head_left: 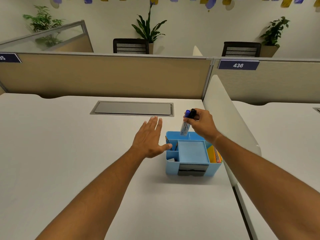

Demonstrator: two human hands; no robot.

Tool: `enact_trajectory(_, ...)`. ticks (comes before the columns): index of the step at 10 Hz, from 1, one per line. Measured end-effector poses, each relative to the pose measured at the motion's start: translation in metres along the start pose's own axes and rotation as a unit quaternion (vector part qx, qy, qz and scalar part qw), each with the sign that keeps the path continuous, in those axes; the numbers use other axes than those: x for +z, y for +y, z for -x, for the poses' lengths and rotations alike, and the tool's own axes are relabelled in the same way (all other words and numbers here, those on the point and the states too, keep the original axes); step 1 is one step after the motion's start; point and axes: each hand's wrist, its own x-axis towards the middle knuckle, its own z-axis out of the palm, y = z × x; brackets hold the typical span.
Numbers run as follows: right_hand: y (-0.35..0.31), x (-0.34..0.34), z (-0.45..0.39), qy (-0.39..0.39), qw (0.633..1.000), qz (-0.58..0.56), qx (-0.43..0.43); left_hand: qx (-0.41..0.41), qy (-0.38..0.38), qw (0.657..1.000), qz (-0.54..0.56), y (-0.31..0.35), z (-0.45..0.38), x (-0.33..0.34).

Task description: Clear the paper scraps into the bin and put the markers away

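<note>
Markers (185, 124) in right grip (200, 122) (over organizer (190, 168))

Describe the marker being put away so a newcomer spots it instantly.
On the white desk stands a light blue organizer. Just above its back compartment, the right hand holds markers upright. The blue marker has a white barrel and blue cap, unlike the black-capped one beside it.

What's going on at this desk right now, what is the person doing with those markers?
A person is putting markers away. The right hand holds two markers, one blue-capped and one black-capped, upright with their lower ends just over a rear compartment of the blue desk organiser. The left hand is open and empty, spread beside the organiser's left edge. Pencils already stand in the organiser. No paper scraps or bin are in view.
</note>
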Motion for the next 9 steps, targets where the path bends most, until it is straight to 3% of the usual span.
enact_trajectory(6, 0.036, 0.026, 0.007, -0.095, 0.985, 0.144, 0.015, 0.016, 0.024, 0.999, -0.019, -0.001, -0.018, 0.005)
enact_trajectory(9, 0.024, 0.024, 0.014, -0.067, 0.954, 0.282, -0.079, 0.016, 0.025, 0.999, -0.022, 0.003, -0.016, 0.003)
